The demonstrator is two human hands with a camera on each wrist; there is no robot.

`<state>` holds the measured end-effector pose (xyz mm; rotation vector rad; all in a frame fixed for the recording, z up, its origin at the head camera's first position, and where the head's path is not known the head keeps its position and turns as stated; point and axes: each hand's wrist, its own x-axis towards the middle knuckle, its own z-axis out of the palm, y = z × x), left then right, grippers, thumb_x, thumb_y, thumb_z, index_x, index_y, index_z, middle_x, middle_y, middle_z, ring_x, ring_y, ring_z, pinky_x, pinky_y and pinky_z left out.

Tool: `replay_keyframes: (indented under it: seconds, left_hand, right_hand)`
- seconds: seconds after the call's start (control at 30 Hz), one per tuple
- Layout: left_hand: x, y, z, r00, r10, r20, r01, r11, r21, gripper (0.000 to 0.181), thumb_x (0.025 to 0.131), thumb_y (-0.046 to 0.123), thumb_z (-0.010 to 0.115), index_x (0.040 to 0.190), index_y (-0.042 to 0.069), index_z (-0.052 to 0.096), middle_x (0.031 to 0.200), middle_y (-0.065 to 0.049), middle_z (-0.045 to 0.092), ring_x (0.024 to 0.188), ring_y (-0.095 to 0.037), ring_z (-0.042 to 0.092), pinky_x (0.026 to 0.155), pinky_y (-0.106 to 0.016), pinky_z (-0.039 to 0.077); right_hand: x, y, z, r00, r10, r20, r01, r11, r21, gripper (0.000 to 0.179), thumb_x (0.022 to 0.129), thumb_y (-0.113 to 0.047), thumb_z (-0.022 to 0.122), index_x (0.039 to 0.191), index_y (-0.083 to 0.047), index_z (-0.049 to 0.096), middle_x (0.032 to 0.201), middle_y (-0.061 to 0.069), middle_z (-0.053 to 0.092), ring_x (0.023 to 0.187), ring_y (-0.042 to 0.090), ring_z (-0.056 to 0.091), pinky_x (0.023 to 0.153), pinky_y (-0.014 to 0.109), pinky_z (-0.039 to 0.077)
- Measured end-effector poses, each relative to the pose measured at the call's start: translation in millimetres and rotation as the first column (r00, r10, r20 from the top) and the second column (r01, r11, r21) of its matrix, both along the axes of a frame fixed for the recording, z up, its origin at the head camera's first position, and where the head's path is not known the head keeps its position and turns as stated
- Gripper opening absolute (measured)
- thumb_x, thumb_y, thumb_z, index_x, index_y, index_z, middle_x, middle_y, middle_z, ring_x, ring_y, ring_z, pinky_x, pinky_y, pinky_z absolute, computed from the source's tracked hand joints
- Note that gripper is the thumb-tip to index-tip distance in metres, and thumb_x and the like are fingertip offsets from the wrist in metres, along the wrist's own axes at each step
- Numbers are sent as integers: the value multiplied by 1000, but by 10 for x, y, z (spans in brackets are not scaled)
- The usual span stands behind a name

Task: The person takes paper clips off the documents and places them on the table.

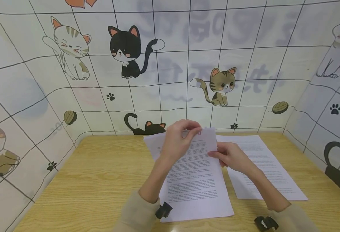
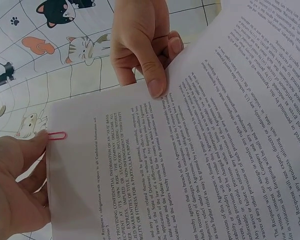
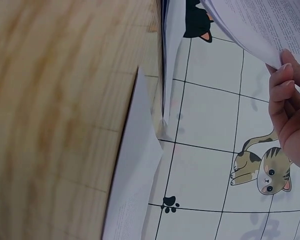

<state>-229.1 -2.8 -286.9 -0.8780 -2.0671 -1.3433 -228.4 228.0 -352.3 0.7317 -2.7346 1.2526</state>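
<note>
Several printed sheets (image 1: pixel 193 187) are held up at their top, their lower end near the front of the table. At the top edge my left hand (image 1: pixel 177 141) pinches a small pink paper clip (image 2: pixel 57 135), which lies over the paper's edge in the left wrist view. My right hand (image 1: pixel 233 156) grips the side edge of the same sheets, thumb on the printed face and fingers behind. In the right wrist view the right hand (image 3: pixel 292 107) shows at the right border, the paper bending above it.
Another printed sheet (image 1: pixel 262 170) lies on the wooden table (image 1: pixel 106 174) to the right. Behind the held sheets, more white paper (image 1: pixel 150 141) juts out at the left. A cat-patterned cloth wall (image 1: pixel 170 71) rises at the table's back and sides.
</note>
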Motion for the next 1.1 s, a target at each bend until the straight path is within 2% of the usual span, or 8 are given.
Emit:
replay_keyframes:
  seconds: [0.13, 0.43, 0.77, 1.1]
  left_hand:
    - [-9, 5, -19, 1000, -7, -14, 7, 1000, 14, 5, 91, 7, 75, 95, 5, 74, 89, -2, 73, 82, -12, 64, 78, -23, 52]
    - [-9, 12, -32, 1000, 4, 13, -5, 998, 59, 4, 91, 7, 75, 94, 4, 74, 89, -2, 73, 81, -11, 63, 77, -23, 52]
    - [3, -12, 30, 1000, 0, 13, -3, 977, 212, 6, 93, 9, 73, 96, 3, 73, 86, -3, 73, 78, -12, 62, 70, -27, 53]
    - [50, -85, 48, 999, -38, 13, 34, 977, 208, 7, 95, 11, 71, 97, 4, 72, 87, -2, 72, 78, -11, 63, 75, -28, 51]
  right_hand:
    - [3, -7, 6, 1000, -8, 7, 8, 1000, 4, 19, 97, -13, 69, 115, -8, 68, 62, -2, 56, 49, 13, 49, 46, 23, 35]
    - [-7, -3, -2, 1000, 0, 4, 0, 1000, -5, 19, 96, -12, 69, 115, -8, 68, 64, -2, 58, 49, 13, 48, 46, 22, 35]
    - [-14, 19, 14, 1000, -6, 5, 6, 1000, -5, 20, 97, -12, 69, 116, -8, 68, 71, -1, 64, 50, 19, 52, 45, 23, 37]
    - [-9, 38, 32, 1000, -27, 4, 27, 999, -17, 19, 97, -15, 68, 115, -7, 68, 61, -2, 57, 49, 14, 49, 44, 23, 33]
